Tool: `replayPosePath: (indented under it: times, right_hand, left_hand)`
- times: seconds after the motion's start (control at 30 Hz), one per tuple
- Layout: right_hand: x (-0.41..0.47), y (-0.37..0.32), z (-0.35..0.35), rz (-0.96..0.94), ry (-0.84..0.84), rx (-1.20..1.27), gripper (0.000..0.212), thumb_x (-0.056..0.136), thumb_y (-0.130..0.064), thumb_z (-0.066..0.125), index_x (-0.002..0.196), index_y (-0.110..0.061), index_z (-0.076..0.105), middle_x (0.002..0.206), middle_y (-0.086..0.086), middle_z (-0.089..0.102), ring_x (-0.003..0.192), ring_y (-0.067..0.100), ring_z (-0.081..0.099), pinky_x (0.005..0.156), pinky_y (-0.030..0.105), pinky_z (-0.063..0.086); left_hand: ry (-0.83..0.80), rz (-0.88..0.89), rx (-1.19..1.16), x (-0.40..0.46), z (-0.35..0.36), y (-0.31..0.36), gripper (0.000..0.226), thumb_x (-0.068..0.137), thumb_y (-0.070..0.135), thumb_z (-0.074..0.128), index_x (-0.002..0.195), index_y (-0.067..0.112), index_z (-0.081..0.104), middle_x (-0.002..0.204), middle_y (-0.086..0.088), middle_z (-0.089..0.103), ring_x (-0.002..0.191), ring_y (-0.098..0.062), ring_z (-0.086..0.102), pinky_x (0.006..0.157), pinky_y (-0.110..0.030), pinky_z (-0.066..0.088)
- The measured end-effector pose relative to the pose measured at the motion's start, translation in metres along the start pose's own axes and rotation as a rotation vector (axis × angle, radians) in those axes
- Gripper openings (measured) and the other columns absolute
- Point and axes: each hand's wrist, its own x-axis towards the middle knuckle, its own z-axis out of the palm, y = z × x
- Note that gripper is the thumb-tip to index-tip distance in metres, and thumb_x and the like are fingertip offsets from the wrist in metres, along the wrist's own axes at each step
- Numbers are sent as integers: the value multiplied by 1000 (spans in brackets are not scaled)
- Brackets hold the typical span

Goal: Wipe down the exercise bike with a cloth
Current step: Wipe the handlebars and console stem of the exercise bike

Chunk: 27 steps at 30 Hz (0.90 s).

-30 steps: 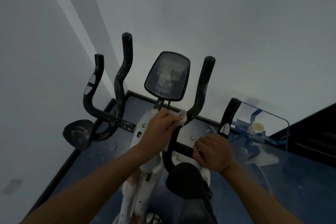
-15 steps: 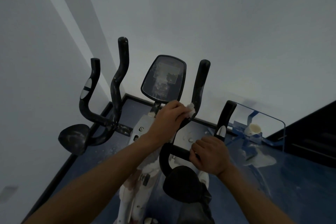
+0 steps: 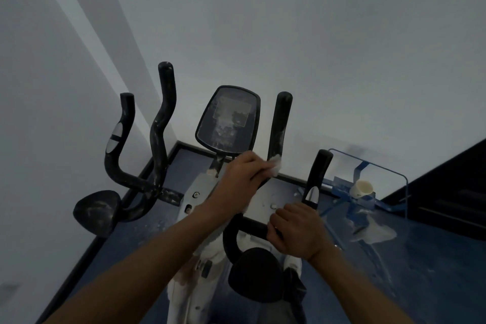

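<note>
Both forearms reach forward from the bottom of the view, over the exercise bike. The left hand is knuckles-up with its fingers curled round a white cloth, pressing it against the base of the inner right handlebar — only a crumpled corner of the cloth shows past the fingertips. The right hand sits lower and nearer, fingers wrapped tightly round the black crossbar that curves down toward the near arm pad.

The bike stands in the corner of the room, directly below and ahead of the camera, its white frame running down between the two arms. Its black handlebars are speckled and streaked with pale dust or splashes — most plainly on the left pair and on the inner right one above the cloth. The oval console is tilted toward the viewer and is smeared with the same pale marks across its screen. The left arm pad is dusty too. Silver sensor plates show on the outer grips, one at left and one at right.

To the right of the bike, on the blue floor, stands a blue-edged clear stand holding a small white cup, with a pale spill beside it.
</note>
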Motion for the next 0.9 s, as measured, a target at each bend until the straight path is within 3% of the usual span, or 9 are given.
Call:
replayPosePath:
  times: [0.27, 0.33, 0.47, 0.57, 0.7, 0.9]
  right_hand:
    - [0, 1, 0, -26, 21, 10, 38, 93, -23, 55, 56, -17, 48, 51, 1, 45, 46, 18, 40, 47, 29, 30]
    - [-1, 1, 1, -29, 13, 2, 37, 93, -24, 56, 56, -17, 49, 52, 1, 45, 46, 18, 40, 48, 29, 29]
    - [-2, 1, 3, -11, 13, -15, 36, 92, -25, 56, 57, -18, 50, 52, 0, 46, 46, 18, 41, 49, 29, 29]
    - [-1, 0, 2, -2, 27, -1, 36, 92, -25, 57, 57, -18, 49, 52, 0, 47, 46, 18, 41, 48, 30, 31]
    - [-2, 0, 2, 6, 35, 12, 37, 92, -24, 56, 56, -18, 49, 52, 1, 47, 47, 18, 42, 47, 30, 33]
    - [-1, 0, 1, 12, 36, 7, 37, 93, -25, 56, 57, -18, 50, 51, 0, 46, 46, 18, 41, 48, 30, 31]
  left_hand:
    - [-112, 176, 178, -5, 12, 1, 17, 96, 27, 67, 102, 12, 74, 87, -2, 52, 79, -8, 42, 68, -22, 42]
    - [-148, 196, 218, -27, 5, -6, 16, 96, 27, 68, 102, 14, 74, 88, -1, 53, 81, -6, 42, 71, -16, 39]
    - [-88, 128, 198, -45, -1, -13, 20, 97, 29, 67, 101, 11, 73, 90, -1, 53, 76, -8, 47, 70, -18, 46]
    - [-41, 153, 209, -16, 6, -5, 15, 96, 23, 68, 106, 11, 70, 90, -1, 51, 76, -9, 45, 69, -14, 39]
    - [67, 94, 161, 31, 15, 7, 15, 95, 19, 71, 97, 5, 74, 87, -4, 51, 76, -13, 48, 71, -22, 45]
    - [36, -42, 28, -1, 7, -4, 18, 94, 22, 70, 108, 12, 75, 91, -1, 56, 78, -10, 56, 76, -17, 49]
